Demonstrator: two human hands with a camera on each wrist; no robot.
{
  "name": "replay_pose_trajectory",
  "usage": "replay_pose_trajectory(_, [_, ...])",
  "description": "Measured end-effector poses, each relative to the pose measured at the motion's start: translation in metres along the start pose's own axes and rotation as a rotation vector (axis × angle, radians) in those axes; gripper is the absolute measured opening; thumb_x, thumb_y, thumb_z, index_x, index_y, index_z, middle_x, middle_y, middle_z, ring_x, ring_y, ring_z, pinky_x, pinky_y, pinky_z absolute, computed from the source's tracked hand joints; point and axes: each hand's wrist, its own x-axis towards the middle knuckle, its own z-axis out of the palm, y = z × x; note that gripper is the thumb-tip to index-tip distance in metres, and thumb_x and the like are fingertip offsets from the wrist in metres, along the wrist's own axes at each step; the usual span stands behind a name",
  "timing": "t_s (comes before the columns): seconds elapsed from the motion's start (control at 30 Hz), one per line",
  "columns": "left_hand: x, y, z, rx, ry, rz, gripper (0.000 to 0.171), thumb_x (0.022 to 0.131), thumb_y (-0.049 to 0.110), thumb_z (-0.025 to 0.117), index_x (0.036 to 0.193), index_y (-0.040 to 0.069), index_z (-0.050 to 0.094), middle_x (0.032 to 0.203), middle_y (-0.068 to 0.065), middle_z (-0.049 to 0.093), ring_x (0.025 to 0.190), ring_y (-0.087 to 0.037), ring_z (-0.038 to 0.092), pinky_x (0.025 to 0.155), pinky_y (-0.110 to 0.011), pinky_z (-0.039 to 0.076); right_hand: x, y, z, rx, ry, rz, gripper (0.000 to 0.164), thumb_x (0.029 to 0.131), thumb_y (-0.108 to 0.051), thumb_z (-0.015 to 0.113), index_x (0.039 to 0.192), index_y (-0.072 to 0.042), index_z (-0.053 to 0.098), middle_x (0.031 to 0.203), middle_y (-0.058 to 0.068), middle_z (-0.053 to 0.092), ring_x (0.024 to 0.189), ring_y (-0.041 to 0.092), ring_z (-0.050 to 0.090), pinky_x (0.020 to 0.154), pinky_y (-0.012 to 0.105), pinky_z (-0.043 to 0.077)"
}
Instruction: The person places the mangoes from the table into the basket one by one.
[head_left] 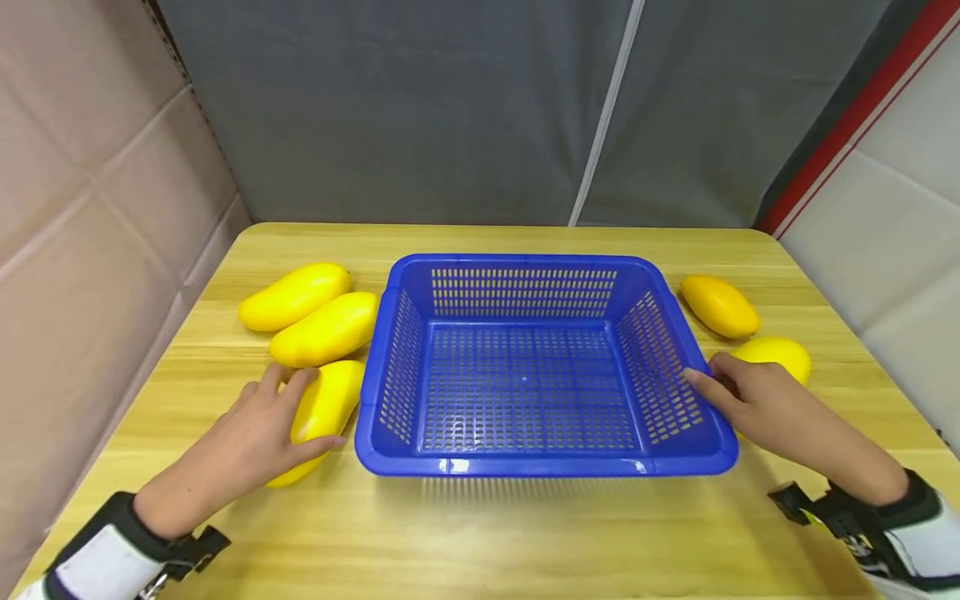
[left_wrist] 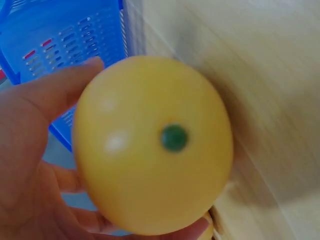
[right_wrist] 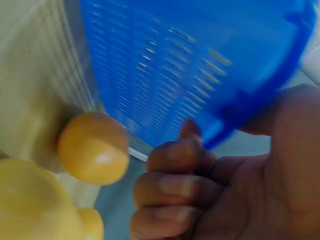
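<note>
A blue plastic basket (head_left: 525, 463) with slotted walls stands in the middle of the table, and nothing lies inside it. My right hand (head_left: 765, 404) pinches its right rim, thumb over the edge and fingers outside, as the right wrist view of the basket (right_wrist: 150, 60) shows. To the left of the basket my left hand (head_left: 258, 433) grips the nearest yellow mango (head_left: 333, 400), which lies on the table. In the left wrist view thumb and fingers wrap round this mango (left_wrist: 150, 190), its green stem spot facing the camera.
Two more yellow mangoes, one farther back (head_left: 294, 297) and one (head_left: 327, 330) beside the basket, lie at left. Right of the basket are an orange-yellow mango (head_left: 720, 306) and a yellow one (head_left: 776, 357), partly behind my right hand. A grey curtain (head_left: 405, 117) hangs behind the wooden table (head_left: 495, 542).
</note>
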Motion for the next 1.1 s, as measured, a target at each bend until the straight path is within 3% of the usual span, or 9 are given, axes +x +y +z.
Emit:
replay_pose_trajectory(0.13, [0.000, -0.002, 0.000, 0.008, -0.071, -0.045, 0.094, 0.075, 0.057, 0.073, 0.138, -0.003, 0.039, 0.110, -0.033, 0.045, 0.072, -0.036, 0.054, 0.058, -0.047, 0.049, 0.000, 0.001, 0.004, 0.049, -0.058, 0.041, 0.043, 0.103, -0.042, 0.035, 0.089, -0.005, 0.052, 0.058, -0.002, 0.050, 0.050, 0.015, 0.047, 0.044, 0.025, 0.031])
replay_pose_trajectory(0.3, [-0.001, -0.002, -0.003, 0.034, -0.119, -0.060, 0.091, 0.078, 0.054, 0.072, 0.143, 0.001, 0.037, 0.101, -0.030, 0.050, 0.057, -0.022, 0.047, 0.048, -0.032, 0.040, 0.001, 0.003, 0.007, 0.030, -0.040, 0.039, 0.042, 0.103, -0.039, 0.036, 0.089, -0.004, 0.054, 0.059, -0.003, 0.051, 0.051, 0.014, 0.047, 0.045, 0.025, 0.031])
replay_pose_trajectory(0.43, [0.000, -0.002, -0.004, 0.058, -0.120, -0.068, 0.093, 0.076, 0.052, 0.074, 0.142, -0.001, 0.037, 0.104, -0.033, 0.051, 0.063, -0.029, 0.053, 0.051, -0.042, 0.046, 0.001, 0.004, 0.007, 0.023, -0.038, 0.037, 0.041, 0.103, -0.038, 0.037, 0.089, -0.004, 0.056, 0.060, -0.003, 0.052, 0.052, 0.014, 0.048, 0.045, 0.025, 0.031])
replay_pose_trajectory(0.6, [0.001, -0.002, -0.005, 0.117, -0.095, -0.124, 0.094, 0.071, 0.048, 0.079, 0.136, -0.007, 0.039, 0.106, -0.033, 0.053, 0.083, -0.043, 0.055, 0.054, -0.054, 0.047, 0.002, 0.003, 0.006, 0.018, -0.035, 0.031, 0.041, 0.103, -0.039, 0.038, 0.087, -0.005, 0.055, 0.059, -0.004, 0.052, 0.052, 0.013, 0.048, 0.046, 0.025, 0.031])
replay_pose_trajectory(0.87, [-0.002, -0.001, -0.008, 0.163, -0.087, -0.164, 0.095, 0.065, 0.041, 0.085, 0.132, -0.011, 0.042, 0.106, -0.033, 0.054, 0.086, -0.046, 0.051, 0.055, -0.055, 0.047, 0.003, 0.001, 0.007, -0.003, -0.031, 0.006, 0.039, 0.102, -0.038, 0.041, 0.082, -0.007, 0.054, 0.057, -0.004, 0.050, 0.050, 0.013, 0.047, 0.046, 0.025, 0.030])
replay_pose_trajectory(1.1, [-0.005, 0.000, -0.023, 0.177, -0.030, -0.165, 0.094, 0.066, 0.040, 0.084, 0.133, -0.011, 0.041, 0.113, -0.036, 0.052, 0.091, -0.051, 0.050, 0.056, -0.060, 0.046, 0.004, 0.000, 0.005, -0.006, -0.043, 0.007, 0.040, 0.102, -0.039, 0.041, 0.083, -0.007, 0.054, 0.057, -0.004, 0.050, 0.050, 0.013, 0.047, 0.046, 0.025, 0.030])
